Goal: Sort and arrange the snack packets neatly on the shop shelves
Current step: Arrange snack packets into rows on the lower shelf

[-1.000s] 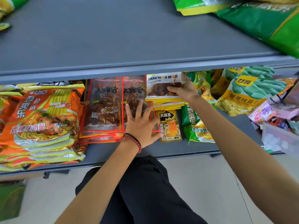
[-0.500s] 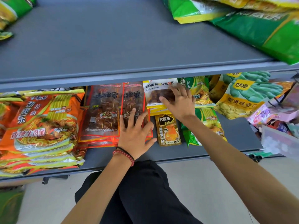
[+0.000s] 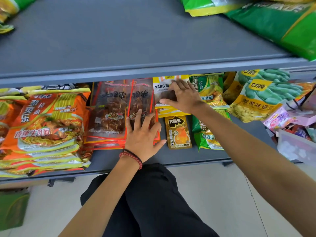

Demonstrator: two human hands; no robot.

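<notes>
Left of small gold-brown foil sachet (image 3: 178,132), my left hand (image 3: 142,136) lies flat, fingers spread, on stacked red-edged clear skewer packets (image 3: 109,113). Behind sachet, my right hand (image 3: 183,98) presses yellow-white snack packet stack (image 3: 161,86), fingers straight, seemingly gripping nothing. I'd square both stacks with even, gentle pressure.

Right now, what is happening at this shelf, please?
A person is tidying snack packets on the lower shelf. The left hand lies flat, fingers spread, on the stack of red skewer packets. The right hand presses with straight fingers on the white and yellow packets beside that stack. A small gold packet lies untouched between the two arms, in front of the white and yellow packets.
</notes>
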